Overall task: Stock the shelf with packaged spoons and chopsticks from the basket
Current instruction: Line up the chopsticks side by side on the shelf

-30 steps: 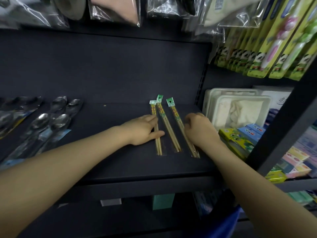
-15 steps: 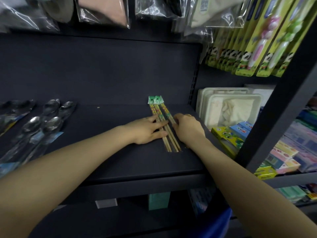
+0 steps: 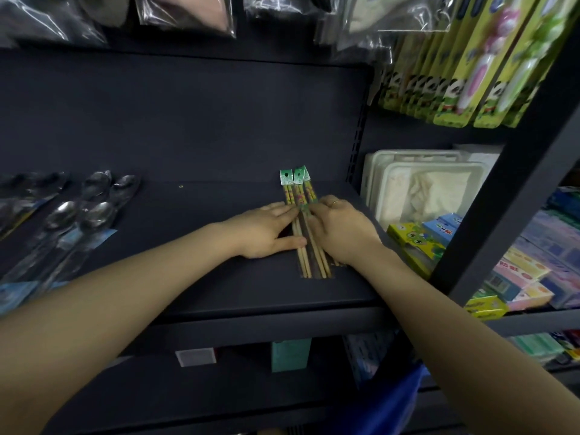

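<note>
Head view: chopstick packs (image 3: 301, 215) lying flat on dark shelf (image 3: 194, 277), gathered side by side, green header tags toward back wall. Left hand (image 3: 266, 233) flat against packs' left edge, fingers straight and together. Right hand (image 3: 340, 230) on right edge, fingers curled onto the packs. Packaged spoons (image 3: 91, 211) well apart at shelf's left. White trays (image 3: 417, 186) in bay to right.

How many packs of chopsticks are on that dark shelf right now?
3. The chopstick packs lie side by side, partly overlapping, between the left hand and right hand on the shelf. Green header tags bunch at the far end; another pack could hide beneath.
</note>
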The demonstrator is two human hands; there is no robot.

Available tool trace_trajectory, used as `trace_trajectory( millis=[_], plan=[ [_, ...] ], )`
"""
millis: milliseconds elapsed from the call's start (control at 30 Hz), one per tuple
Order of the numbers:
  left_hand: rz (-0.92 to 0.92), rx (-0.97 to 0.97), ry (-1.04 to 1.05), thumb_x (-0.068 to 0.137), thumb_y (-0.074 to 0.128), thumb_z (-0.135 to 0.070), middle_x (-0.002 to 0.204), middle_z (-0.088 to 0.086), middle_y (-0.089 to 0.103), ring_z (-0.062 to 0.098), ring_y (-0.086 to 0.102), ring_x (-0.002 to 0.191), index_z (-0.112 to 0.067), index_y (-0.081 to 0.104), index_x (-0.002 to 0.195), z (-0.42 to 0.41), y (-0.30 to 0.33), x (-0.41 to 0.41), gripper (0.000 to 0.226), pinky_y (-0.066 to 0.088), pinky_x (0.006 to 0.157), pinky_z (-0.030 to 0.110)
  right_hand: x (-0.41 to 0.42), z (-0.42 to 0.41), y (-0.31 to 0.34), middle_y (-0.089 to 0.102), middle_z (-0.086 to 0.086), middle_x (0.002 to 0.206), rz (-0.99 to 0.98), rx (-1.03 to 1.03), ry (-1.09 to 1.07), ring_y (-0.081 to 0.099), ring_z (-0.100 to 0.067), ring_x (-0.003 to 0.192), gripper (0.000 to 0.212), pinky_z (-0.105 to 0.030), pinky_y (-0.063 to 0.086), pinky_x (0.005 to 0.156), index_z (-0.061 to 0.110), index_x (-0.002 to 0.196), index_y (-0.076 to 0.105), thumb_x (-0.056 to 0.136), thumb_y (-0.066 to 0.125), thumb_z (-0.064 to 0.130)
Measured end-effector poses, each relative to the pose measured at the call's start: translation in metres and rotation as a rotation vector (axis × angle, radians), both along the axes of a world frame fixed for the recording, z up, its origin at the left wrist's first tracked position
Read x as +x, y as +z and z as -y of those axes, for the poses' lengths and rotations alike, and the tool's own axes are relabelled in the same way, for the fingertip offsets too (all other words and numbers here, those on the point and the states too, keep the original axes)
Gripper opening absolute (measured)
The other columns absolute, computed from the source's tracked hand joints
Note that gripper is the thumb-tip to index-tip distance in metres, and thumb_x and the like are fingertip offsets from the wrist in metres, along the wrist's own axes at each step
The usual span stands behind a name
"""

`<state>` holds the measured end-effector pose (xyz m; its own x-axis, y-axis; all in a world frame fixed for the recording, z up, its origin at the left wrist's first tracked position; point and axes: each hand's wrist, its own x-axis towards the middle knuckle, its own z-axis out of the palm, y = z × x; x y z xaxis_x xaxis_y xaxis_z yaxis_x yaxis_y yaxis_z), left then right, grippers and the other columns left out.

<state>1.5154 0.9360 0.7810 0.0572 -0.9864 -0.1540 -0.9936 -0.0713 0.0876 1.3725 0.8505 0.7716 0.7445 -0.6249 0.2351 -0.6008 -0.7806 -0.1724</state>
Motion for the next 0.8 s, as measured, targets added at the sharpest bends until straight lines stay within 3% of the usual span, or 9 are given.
trace_trajectory(
  millis=[67,133,300,433,533,700,800],
  plan=[
    [-0.018,0.001,0.018,0.089,0.027,-0.058,0.159,0.000,-0.002,0.015,-0.004,0.146,-0.016,-0.001,0.148,-0.002,-0.001,0.003,0.078,0.003,0.117,0.028,0.000,-0.002,-0.002,0.029,-0.007,0.154,-0.069,0.059,0.129,0.024,-0.023,0.142,0.047,-0.038,0.026,0.115,0.015,0.143,0.035,0.100,0.031,0.032],
    [-0.031,0.002,0.029,0.089,0.028,-0.058,0.159,-0.001,-0.004,0.014,-0.005,0.145,-0.017,0.000,0.148,-0.003,-0.002,0.004,0.077,0.003,0.117,0.028,0.000,-0.003,-0.003,0.023,-0.006,0.156,-0.112,0.138,0.146,0.020,-0.020,0.144,0.049,-0.034,0.020,0.117,0.014,0.145,0.031,0.100,0.030,0.033],
    [-0.052,0.003,0.018,0.091,0.026,-0.056,0.159,0.001,-0.004,0.017,-0.004,0.146,-0.027,0.001,0.147,-0.004,0.000,-0.001,0.068,0.006,0.117,0.032,0.002,0.000,-0.001,0.031,-0.009,0.153,-0.013,0.219,0.114,0.034,-0.025,0.137,0.050,-0.039,0.033,0.111,0.014,0.146,0.025,0.100,0.029,0.033],
    [-0.071,0.007,-0.007,0.091,0.026,-0.056,0.159,0.000,-0.004,0.020,-0.002,0.146,-0.041,0.005,0.144,-0.002,-0.001,0.000,0.059,0.009,0.118,0.035,-0.010,0.002,-0.002,0.044,-0.013,0.143,0.021,0.223,0.073,0.041,-0.025,0.130,0.042,-0.032,0.033,0.108,0.008,0.137,0.038,0.101,0.030,0.026],
    [-0.089,0.013,-0.023,0.090,0.026,-0.058,0.159,-0.004,-0.003,0.020,0.000,0.146,-0.047,0.006,0.143,-0.005,-0.003,0.003,0.057,0.012,0.118,0.035,-0.023,-0.001,-0.004,0.033,-0.006,0.152,-0.091,0.229,0.063,0.034,-0.022,0.137,0.046,-0.031,0.029,0.113,0.011,0.143,0.032,0.101,0.030,0.028],
    [-0.086,0.013,-0.024,0.090,0.026,-0.057,0.159,-0.004,-0.003,0.021,0.001,0.145,-0.047,0.008,0.143,-0.009,-0.002,0.000,0.056,0.012,0.117,0.036,-0.030,-0.007,-0.007,0.045,-0.006,0.142,-0.102,0.159,0.041,0.047,-0.025,0.126,0.040,-0.040,0.040,0.103,0.012,0.133,0.043,0.100,0.030,0.030],
    [-0.065,0.010,-0.001,0.090,0.026,-0.058,0.159,-0.002,-0.002,0.020,0.000,0.146,-0.044,0.009,0.144,-0.007,-0.001,-0.001,0.058,0.011,0.118,0.036,-0.030,-0.009,-0.007,0.034,-0.006,0.152,-0.124,0.141,0.050,0.038,-0.023,0.135,0.045,-0.037,0.033,0.110,0.011,0.141,0.035,0.101,0.028,0.029]
  ],
)
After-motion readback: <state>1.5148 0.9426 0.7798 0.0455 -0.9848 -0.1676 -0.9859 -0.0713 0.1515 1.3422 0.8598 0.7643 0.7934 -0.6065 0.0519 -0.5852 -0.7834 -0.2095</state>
